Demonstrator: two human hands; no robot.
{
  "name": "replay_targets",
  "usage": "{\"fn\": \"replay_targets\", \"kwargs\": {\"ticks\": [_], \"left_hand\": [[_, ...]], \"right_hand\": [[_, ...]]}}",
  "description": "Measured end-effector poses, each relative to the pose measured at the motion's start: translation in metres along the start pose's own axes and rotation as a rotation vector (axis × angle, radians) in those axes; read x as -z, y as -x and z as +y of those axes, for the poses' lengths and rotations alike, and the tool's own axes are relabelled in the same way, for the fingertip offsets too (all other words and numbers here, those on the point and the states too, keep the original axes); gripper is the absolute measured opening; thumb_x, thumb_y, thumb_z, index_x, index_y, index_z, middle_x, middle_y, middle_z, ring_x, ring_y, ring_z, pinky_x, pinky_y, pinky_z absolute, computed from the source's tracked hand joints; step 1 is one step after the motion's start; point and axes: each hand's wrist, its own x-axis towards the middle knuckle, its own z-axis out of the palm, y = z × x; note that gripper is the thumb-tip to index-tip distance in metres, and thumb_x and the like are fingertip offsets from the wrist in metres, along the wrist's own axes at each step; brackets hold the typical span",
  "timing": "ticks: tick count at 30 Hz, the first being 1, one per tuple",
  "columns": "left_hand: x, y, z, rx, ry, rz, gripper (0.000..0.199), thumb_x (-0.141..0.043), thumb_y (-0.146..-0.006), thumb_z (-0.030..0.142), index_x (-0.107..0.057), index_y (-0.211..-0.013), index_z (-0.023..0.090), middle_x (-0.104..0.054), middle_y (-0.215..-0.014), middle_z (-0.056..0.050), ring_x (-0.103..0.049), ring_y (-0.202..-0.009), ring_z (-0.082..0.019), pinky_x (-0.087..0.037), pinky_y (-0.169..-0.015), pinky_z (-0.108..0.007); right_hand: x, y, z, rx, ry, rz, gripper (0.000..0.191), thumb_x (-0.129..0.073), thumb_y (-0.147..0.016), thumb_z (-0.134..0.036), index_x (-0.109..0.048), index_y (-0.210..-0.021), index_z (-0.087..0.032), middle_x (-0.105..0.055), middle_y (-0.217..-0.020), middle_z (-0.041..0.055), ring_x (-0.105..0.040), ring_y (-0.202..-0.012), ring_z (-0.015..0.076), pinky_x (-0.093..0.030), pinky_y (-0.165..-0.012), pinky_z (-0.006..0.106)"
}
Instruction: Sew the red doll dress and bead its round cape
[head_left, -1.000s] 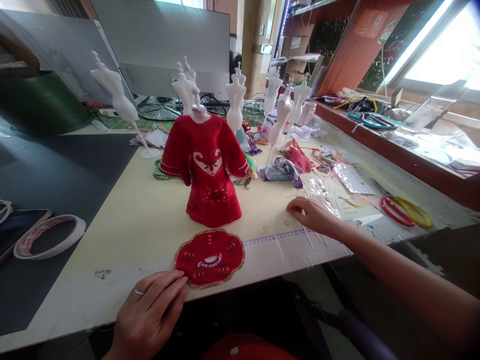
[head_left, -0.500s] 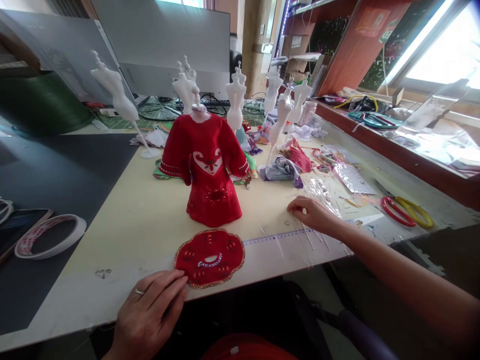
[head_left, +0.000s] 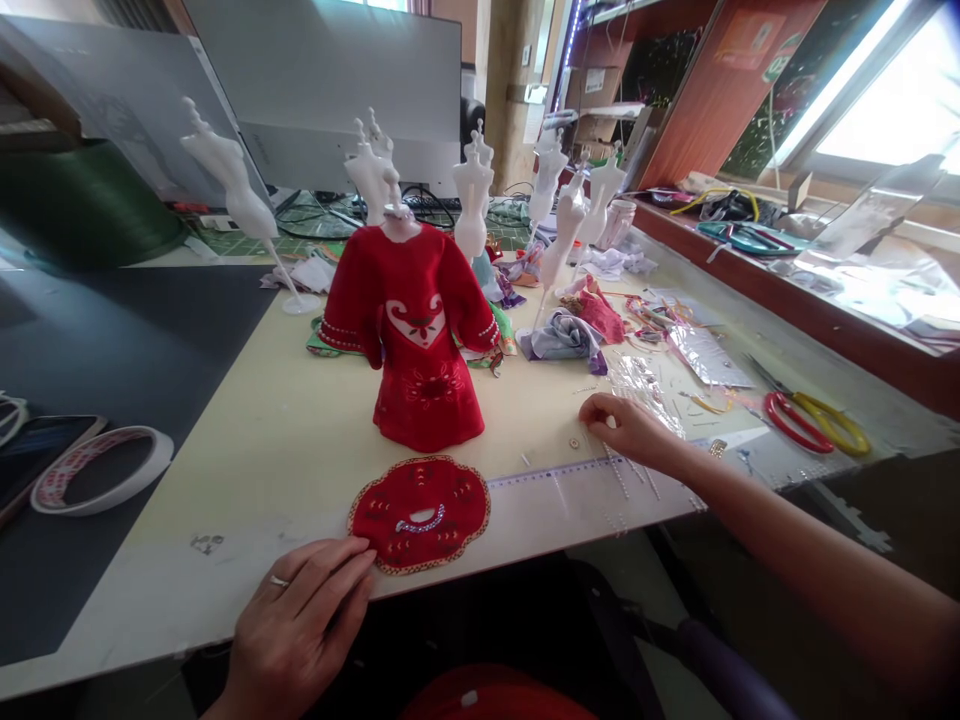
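Observation:
A red scalloped cloth piece (head_left: 457, 490) with a patterned border lies flat near the table's front edge, a curved strip of shiny beads (head_left: 430, 522) around its central hole. My left hand (head_left: 300, 610), a ring on one finger, rests its fingertips on the cloth's lower left edge. Over strands of small beads (head_left: 619, 478) at the right, my right hand (head_left: 619, 425) is closed in a pinch; what its fingertips hold is too small to make out. Behind the cloth stands a small mannequin in a red embroidered dress (head_left: 427, 390).
Bare white mannequins (head_left: 471, 200) and crumpled fabrics (head_left: 566, 337) stand or lie behind the dress. Scissors (head_left: 799, 420) with red and yellow handles lie at the right, a ruler (head_left: 532, 475) near the front. At left are a tape roll (head_left: 154, 460) and phone (head_left: 45, 445).
My right hand has shifted very slightly to the right, still pinched. My left hand stays at the cloth's edge.

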Motion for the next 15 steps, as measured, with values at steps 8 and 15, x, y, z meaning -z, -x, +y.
{"fn": "replay_targets", "kwargs": {"ticks": [8,15], "left_hand": [[-0.0003,-0.0005,0.0,-0.007,0.003,0.016,0.023,-0.064,-0.078,0.006,-0.065,-0.099,0.015,-0.068,-0.095,-0.008,-0.061,-0.088,-0.021,-0.047,-0.081,-0.036],[-0.0006,0.0021,-0.0009,-0.001,0.006,0.005,0.023,-0.063,-0.078,0.006,-0.065,-0.099,0.015,-0.068,-0.097,-0.008,-0.061,-0.089,-0.021,-0.047,-0.082,-0.037]], "right_hand": [[0.0011,0.0006,-0.0033,0.018,-0.002,-0.005,0.018,-0.046,-0.075,-0.014,-0.063,-0.077,-0.02,-0.066,-0.085,0.0038,-0.059,-0.075,0.0181,-0.044,-0.067,0.029],[0.0001,-0.0006,-0.0027,0.028,-0.005,0.005,0.016,-0.047,-0.074,-0.014,-0.062,-0.075,-0.02,-0.065,-0.081,0.0036,-0.059,-0.073,0.0181,-0.044,-0.064,0.029]]}}
